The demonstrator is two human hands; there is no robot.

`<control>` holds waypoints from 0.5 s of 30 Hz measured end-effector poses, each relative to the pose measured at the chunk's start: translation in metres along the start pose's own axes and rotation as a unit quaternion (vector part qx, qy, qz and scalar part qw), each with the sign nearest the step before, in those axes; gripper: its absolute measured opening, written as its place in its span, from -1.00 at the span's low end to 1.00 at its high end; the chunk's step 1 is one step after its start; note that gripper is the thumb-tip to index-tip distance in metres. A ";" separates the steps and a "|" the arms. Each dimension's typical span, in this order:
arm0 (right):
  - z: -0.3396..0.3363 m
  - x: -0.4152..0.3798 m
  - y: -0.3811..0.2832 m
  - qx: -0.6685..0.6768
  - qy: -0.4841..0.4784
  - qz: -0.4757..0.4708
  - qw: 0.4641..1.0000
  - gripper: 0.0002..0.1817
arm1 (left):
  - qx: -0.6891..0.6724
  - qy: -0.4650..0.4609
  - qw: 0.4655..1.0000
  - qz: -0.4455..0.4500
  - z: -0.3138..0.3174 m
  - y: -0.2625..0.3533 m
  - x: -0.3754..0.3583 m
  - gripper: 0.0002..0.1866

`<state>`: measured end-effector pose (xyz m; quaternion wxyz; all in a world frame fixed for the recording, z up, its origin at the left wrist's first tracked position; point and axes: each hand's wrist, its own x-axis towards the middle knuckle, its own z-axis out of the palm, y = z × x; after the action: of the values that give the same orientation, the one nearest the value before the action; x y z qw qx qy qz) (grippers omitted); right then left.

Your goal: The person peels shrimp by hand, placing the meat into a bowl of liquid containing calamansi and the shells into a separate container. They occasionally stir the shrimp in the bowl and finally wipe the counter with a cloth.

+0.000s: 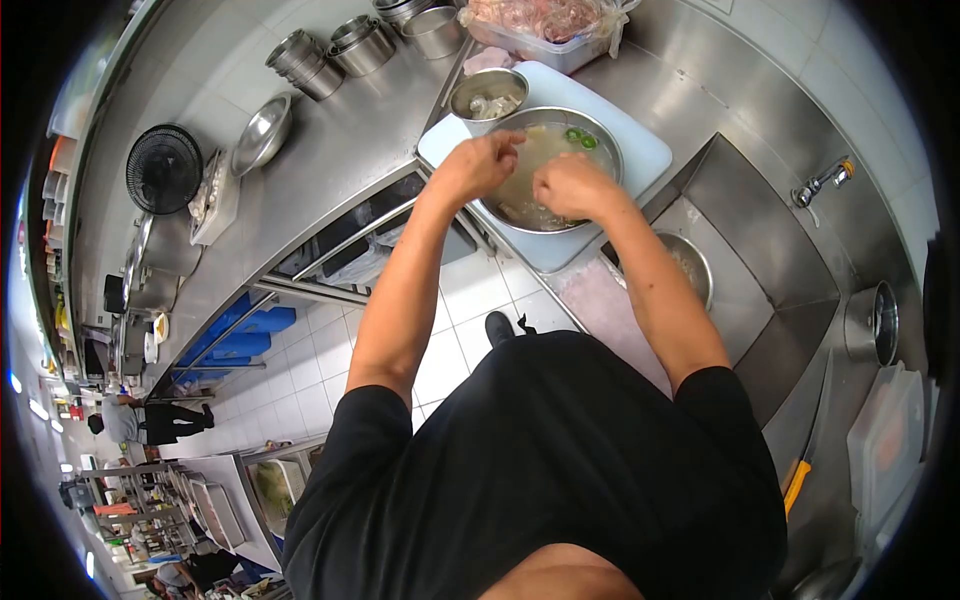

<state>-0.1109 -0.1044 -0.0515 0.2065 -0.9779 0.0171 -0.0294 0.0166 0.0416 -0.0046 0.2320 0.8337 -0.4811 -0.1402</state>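
Observation:
A wide metal bowl (612,150) of cloudy liquid sits on a pale blue board (645,150), with green pieces (581,138) floating near its far side. Over the bowl's left edge is my left hand (484,163), fingers bent; what they hold, if anything, is too small to tell. My right hand (576,186) is closed above the middle of the liquid, its fingertips turned down and partly hidden. Beside the bowl's far left rim stands a smaller metal pot (488,95) with pale pieces inside.
A plastic tub of raw meat (545,30) stands beyond the board. To the right are a sink (750,220) with a metal bowl (685,265) and a tap (823,183). A yellow-handled knife (797,488) lies at lower right. Another person (125,420) stands far left.

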 end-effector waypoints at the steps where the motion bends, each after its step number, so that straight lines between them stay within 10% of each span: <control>1: -0.005 -0.002 0.006 0.059 -0.005 0.017 0.998 -0.79 | -0.025 -0.013 1.000 -0.005 0.006 0.002 -0.007 -0.53; 10: -0.014 -0.016 0.012 0.350 0.171 0.044 0.920 -0.75 | -0.409 0.009 0.909 -0.078 0.040 0.008 -0.003 -0.66; 15: -0.028 -0.026 0.003 0.278 0.179 0.043 0.943 -0.75 | -0.454 0.025 0.889 -0.050 0.037 0.013 -0.004 -0.72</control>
<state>-0.1388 -0.1171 -0.0279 0.4646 -0.8584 0.0871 -0.1990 -0.0118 0.0300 -0.0288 0.5902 0.6635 -0.3161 -0.3340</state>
